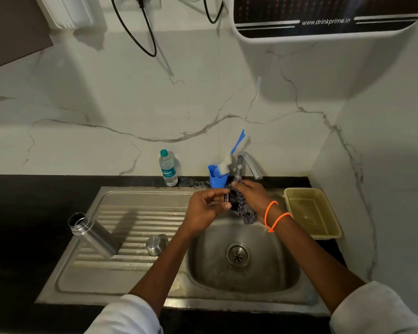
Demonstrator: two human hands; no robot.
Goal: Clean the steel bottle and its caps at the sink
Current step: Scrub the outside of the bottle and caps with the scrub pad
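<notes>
The open steel bottle (93, 233) stands uncapped on the ribbed drainboard at the left. A round steel cap (157, 244) rests on the drainboard to its right. Above the sink basin (241, 268), my left hand (206, 208) pinches a small dark inner cap (231, 200). My right hand (251, 195) presses a grey-blue cloth (245, 210) against that cap, just under the tap. The cloth hangs down below my right wrist. Most of the dark cap is hidden by fingers and cloth.
A chrome tap (249, 165) rises behind the basin. A blue holder (217, 178) with a bottle brush stands beside it. A plastic water bottle (168, 168) is against the wall. A yellow basket (313, 212) sits on the black counter at the right.
</notes>
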